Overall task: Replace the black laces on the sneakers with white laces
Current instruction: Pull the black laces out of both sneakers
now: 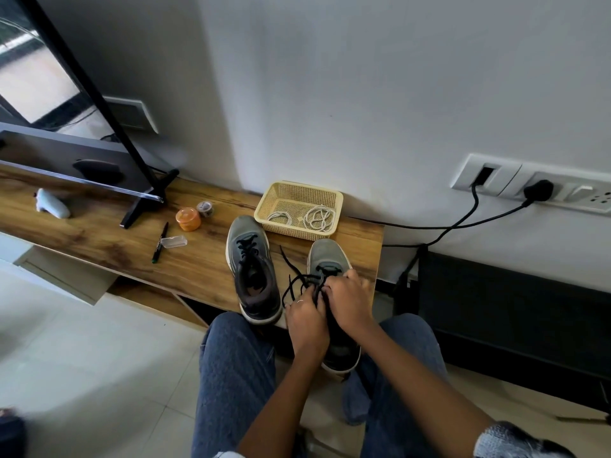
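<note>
Two grey sneakers stand on the wooden shelf (132, 246). The left sneaker (253, 276) still carries its black lace, fully threaded. The right sneaker (330, 259) has its black lace (294, 276) partly pulled out, with loose loops and one end trailing to the left of it. My left hand (305, 322) and my right hand (348, 299) sit together over this shoe's tongue, both pinching the black lace. Two coiled white laces (317, 219) lie in the yellow basket (299, 190) behind the shoes.
A black marker (160, 242), a clear plastic case (174, 241), an orange jar (188, 219) and a tape roll (205, 208) lie left of the shoes. A TV stand leg (145, 206) and a white controller (51, 203) are further left. Black cables run from the wall sockets (535, 190) at right.
</note>
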The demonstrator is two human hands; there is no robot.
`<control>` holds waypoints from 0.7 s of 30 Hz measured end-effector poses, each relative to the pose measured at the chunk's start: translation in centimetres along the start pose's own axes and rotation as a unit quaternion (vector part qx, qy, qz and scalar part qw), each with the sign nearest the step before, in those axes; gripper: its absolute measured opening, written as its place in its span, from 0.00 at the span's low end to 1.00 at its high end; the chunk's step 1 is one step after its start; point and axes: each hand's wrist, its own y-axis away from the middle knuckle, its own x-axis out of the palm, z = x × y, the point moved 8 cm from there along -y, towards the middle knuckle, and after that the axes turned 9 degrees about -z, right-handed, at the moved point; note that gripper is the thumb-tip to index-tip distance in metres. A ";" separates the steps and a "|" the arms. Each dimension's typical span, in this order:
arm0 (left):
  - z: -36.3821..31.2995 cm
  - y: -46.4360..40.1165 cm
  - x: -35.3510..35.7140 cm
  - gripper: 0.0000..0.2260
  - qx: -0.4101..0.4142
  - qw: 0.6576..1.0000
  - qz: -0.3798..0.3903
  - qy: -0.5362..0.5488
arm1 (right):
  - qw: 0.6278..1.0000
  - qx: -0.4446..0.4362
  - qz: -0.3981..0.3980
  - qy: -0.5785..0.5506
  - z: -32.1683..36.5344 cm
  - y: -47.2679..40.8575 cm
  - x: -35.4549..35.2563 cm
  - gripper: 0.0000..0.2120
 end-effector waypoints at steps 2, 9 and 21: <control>0.0 0.0 0.0 0.17 -0.003 1.000 -0.014 -0.016 | 0.996 0.007 -0.043 -0.075 -0.2 0.0 -1.2 0.10; 0.5 -0.6 0.1 0.15 -0.015 0.998 -0.018 -0.055 | 0.647 0.471 -0.149 -0.581 -6.9 2.4 -1.2 0.07; -0.5 -0.1 -0.5 0.17 0.014 0.997 -0.001 -0.081 | 0.974 0.138 -0.133 -0.122 -2.9 0.8 -4.5 0.22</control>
